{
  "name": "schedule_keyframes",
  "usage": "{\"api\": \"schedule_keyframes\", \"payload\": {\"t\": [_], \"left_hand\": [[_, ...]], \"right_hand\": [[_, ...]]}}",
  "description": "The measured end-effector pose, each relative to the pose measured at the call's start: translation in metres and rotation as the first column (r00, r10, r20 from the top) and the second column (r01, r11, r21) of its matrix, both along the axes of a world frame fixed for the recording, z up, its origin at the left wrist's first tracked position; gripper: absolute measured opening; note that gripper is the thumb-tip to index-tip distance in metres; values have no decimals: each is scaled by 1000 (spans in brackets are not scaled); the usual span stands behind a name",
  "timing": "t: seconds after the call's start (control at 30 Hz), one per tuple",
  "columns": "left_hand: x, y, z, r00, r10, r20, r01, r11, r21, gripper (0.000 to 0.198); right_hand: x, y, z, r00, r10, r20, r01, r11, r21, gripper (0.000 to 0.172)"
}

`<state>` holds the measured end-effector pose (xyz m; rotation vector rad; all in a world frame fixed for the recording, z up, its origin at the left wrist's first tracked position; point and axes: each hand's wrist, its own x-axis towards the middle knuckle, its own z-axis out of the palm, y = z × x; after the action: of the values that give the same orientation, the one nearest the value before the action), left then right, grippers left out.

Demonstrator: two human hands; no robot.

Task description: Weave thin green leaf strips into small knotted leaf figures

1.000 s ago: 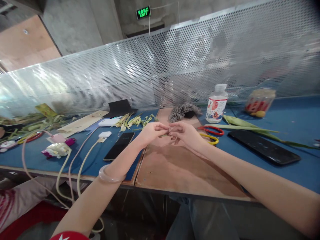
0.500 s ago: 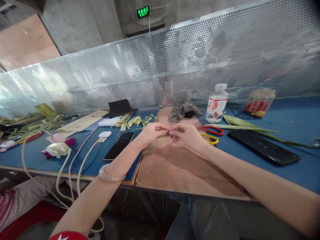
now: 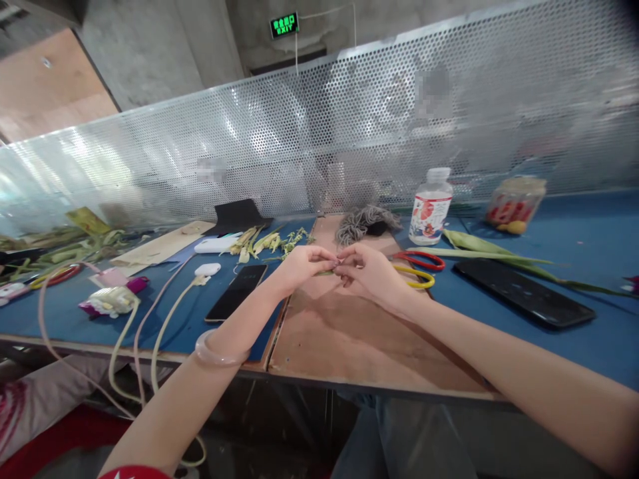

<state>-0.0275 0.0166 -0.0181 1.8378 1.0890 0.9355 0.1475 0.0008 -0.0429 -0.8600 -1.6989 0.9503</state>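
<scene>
My left hand (image 3: 302, 265) and my right hand (image 3: 368, 268) meet fingertip to fingertip above a brown wooden board (image 3: 349, 332). Both pinch a small thin green strip (image 3: 327, 271), too small to name for sure. A pale bangle (image 3: 217, 350) sits on my left wrist. Red and yellow scissors (image 3: 417, 266) lie just right of my right hand. A black phone (image 3: 235, 291) lies left of my left hand.
The blue table (image 3: 574, 246) carries a white bottle (image 3: 429, 207), a jar (image 3: 514, 203), long green leaves (image 3: 494, 253), a dark tablet (image 3: 524, 293), grey twine (image 3: 364, 223), plant trimmings (image 3: 269, 241) and pale cables (image 3: 150, 319). A perforated metal screen (image 3: 349, 133) stands behind.
Both hands have stayed pinched together over the board; only the fingers shift slightly and the view drifts a little.
</scene>
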Motion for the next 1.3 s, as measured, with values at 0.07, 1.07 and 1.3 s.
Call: {"api": "schedule_keyframes", "payload": {"t": [0.07,1.07,1.3], "left_hand": [[0,-1,1,999,-25,-21,25,1000,-1,18],[1,-4,1,994,-21,109,18,999,34,23],[2,-6,6,997,-47,61,41,994,100,19]], "right_hand": [[0,0,0,1000,5,5,-5,1000,8,17],[1,7,-7,998,-65,2,64,982,179,16],[2,-1,3,997,43,-61,-40,998,52,14]]}}
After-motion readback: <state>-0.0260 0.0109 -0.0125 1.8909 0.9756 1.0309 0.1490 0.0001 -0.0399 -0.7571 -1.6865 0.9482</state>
